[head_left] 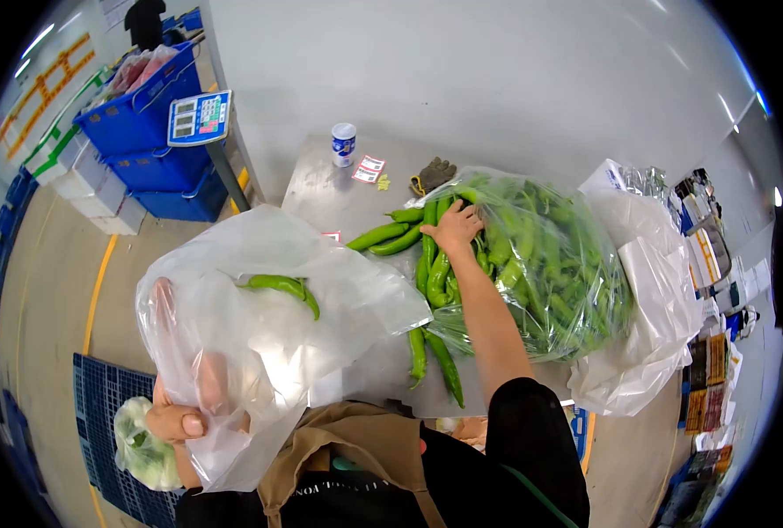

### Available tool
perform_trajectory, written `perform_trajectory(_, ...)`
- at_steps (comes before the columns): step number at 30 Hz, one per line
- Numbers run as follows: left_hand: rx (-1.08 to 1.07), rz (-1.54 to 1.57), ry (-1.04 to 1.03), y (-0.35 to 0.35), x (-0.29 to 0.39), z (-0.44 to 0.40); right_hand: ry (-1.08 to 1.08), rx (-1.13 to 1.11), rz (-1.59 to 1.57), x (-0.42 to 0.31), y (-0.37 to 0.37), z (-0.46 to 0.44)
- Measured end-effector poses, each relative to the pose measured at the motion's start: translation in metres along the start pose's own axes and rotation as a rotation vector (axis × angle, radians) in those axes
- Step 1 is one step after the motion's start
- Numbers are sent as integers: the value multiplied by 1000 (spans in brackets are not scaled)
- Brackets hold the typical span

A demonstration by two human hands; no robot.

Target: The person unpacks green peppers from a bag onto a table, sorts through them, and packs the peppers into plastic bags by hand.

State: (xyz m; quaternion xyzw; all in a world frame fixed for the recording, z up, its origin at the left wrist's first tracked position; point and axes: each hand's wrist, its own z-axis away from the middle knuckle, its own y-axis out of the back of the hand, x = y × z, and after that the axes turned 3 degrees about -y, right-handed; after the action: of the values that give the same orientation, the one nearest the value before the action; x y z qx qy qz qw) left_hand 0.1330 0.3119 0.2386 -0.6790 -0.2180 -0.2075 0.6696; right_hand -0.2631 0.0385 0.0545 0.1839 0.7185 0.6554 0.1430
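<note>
My left hand (179, 421) grips a clear plastic bag (233, 238), its thumb outside and other fingers showing blurred through the film. One long green chili pepper (283, 285) shows at the bag, curved near its upper middle. My right hand (455, 231) lies on loose green peppers (435, 268) at the mouth of a large clear bag (550, 264) packed with more of them. Its fingers are spread over the peppers, with none plainly gripped. Several peppers have spilled onto the metal table (312, 180), some pointing left and two toward my body.
A blue-and-white can (343, 145), printed labels (368, 169) and a dark work glove (433, 176) lie along the table's back. White plastic bags (642, 299) drape its right end. At left stand a scale display (200, 118), blue crates (158, 167) and a bagged pale vegetable (145, 444).
</note>
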Motion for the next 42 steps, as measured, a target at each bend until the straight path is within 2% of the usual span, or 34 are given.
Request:
perform_trajectory(3,-22,8,-1,-2,5,4,-100,83,146,-14,-18,-1)
perform_trajectory(5,-36,17,1,-2,10,8,-133,33,164,-16,-28,-10)
perform_trajectory(9,-57,23,-7,-4,23,14,-149,-284,28,-13,25,3)
perform_trajectory(11,-62,26,-18,-3,28,14,-132,-205,-31,2,-8,-17)
perform_trajectory(14,-62,26,-32,-3,33,14,-152,-274,-72,4,-18,-27)
perform_trajectory(17,-69,32,-43,-3,34,11,-50,-326,-222,17,-31,-38)
perform_trajectory(19,-80,31,-49,-1,33,8,-157,-299,-105,5,-4,-17)
perform_trajectory(23,-86,27,-67,5,29,-1,-230,-332,-175,13,-4,-27)
perform_trajectory(27,-90,18,-84,12,29,-2,-126,-356,-127,5,-2,-17)
perform_trajectory(31,-97,37,-74,15,24,-5,-135,-383,-278,7,26,12)
perform_trajectory(32,-96,39,-66,14,22,-6,-113,-331,-296,9,11,10)
perform_trajectory(35,-116,46,-53,12,21,-7,-196,-237,40,-11,14,15)
perform_trajectory(39,-148,50,-18,5,19,-11,-208,-314,-101,-11,-2,-1)
perform_trajectory(42,-168,55,-2,1,21,-11,-96,-298,-236,0,1,9)
